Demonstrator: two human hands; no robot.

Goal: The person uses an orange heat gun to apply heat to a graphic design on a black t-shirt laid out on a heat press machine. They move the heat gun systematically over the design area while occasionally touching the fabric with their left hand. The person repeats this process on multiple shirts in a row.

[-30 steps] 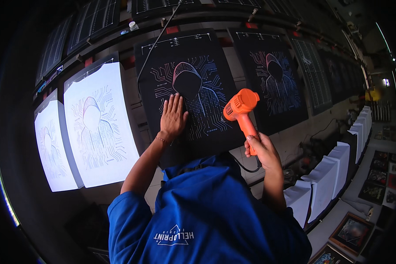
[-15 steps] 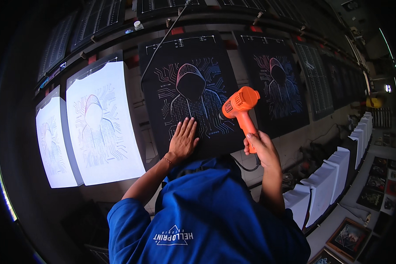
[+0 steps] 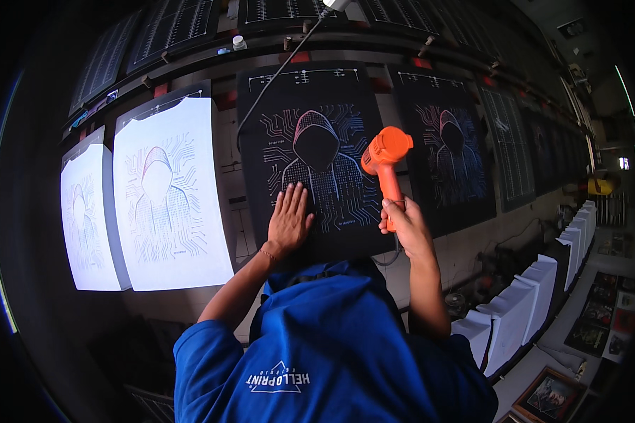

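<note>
A black shirt lies stretched on a flat printing board in front of me, bearing a hooded figure and circuit lines in pink, white and blue. My left hand rests flat on the lower left of this print, palm down, fingers stretched out. In my right hand is an orange heat gun, gripped round its handle. The gun's body hangs over the right edge of the print, and its nozzle end is mostly hidden. A dark cord runs down from the handle.
Two white shirts with the same print, one nearer, lie on boards at left. Another black printed shirt sits to the right. A cable hangs across the far left corner of my board. White boxlike shapes line the right side.
The heat gun has swung slightly left and up relative to my hand, its nozzle turning from view. My left hand stays on the print. The whole view has shifted a little.
</note>
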